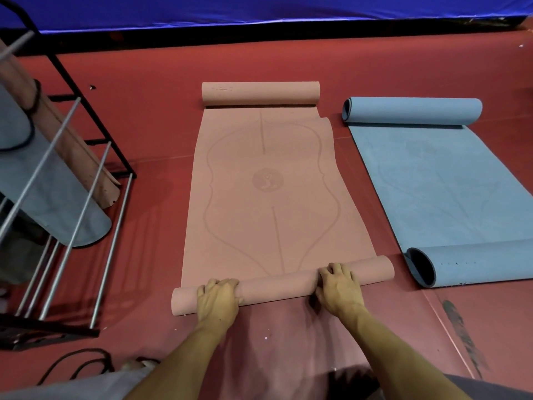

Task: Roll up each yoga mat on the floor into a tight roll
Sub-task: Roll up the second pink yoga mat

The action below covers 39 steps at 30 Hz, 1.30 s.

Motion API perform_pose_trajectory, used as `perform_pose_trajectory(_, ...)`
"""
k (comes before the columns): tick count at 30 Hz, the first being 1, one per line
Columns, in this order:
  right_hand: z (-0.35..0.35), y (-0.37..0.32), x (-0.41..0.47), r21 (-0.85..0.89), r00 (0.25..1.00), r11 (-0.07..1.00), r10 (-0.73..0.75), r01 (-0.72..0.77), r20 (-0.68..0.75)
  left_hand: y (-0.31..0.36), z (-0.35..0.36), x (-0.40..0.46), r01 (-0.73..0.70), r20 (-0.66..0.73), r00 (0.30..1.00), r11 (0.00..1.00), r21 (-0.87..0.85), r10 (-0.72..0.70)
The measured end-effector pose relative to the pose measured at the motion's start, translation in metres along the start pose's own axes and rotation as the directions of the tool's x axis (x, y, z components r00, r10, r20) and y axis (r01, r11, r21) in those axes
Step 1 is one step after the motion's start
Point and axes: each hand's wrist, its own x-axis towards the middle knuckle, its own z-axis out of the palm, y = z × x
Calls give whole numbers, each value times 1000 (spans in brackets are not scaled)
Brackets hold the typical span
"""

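**Pink mat part-rolled, both hands on the near roll**

A metal rack (69, 180) at the floor's left edge holds rolled mats (57, 197). On the red floor (150, 111), the pink mat (268, 183) runs lengthwise away from the person. Left hand (217, 298) and right hand (339, 290) curl over its near roll (277, 284), which lies crosswise. The blue mat (441, 183) lies beside it, to the right.

no readable text, pink mat (271, 174) print illegible
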Motion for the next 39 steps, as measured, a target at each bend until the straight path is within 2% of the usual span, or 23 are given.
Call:
perform_pose_trajectory(3, -2, -2, -3, -42, 999, 999, 20, -18, 49, 2, 0, 0, -5, 42, 999, 1000, 3, 4)
perform_pose_trajectory(7, -2, 7, -6, -15, 1000, 999, 31, -31, 2, 7, -2, 0, 5, 92, 996, 1000, -27, -3)
perform_pose_trajectory(14, -4, 13, 5, -58, 999, 998, 37, -37, -10, 1, 7, 0, 44, -11, 999, 999, -14, -44)
perform_pose_trajectory(23, -14, 18, 23, -70, 997, 997, -26, 31, 69, 11, -10, 13, 92, 30, 995, 996, -16, -92)
perform_pose_trajectory(26, -8, 18, 17, -114, 999, 994, 3, 1, 36, 12, 1, 10, 123, -61, 991, 990, 63, -119)
perform_pose_trajectory(28, -4, 20, 12, -83, 1000, 996, 12, -10, 14, 13, 4, 9, 126, -132, 984, 989, 71, -116)
perform_pose_trajectory(33, -10, 20, 23, -25, 998, 1000, 3, -2, 57, 13, -3, 19, 133, -138, 982, 991, 2, -132)
perform_pose_trajectory(39, -9, 20, 31, 11, 1000, 1000, 15, -15, -3, 15, 15, 10, 110, -225, 968, 994, -4, -108)
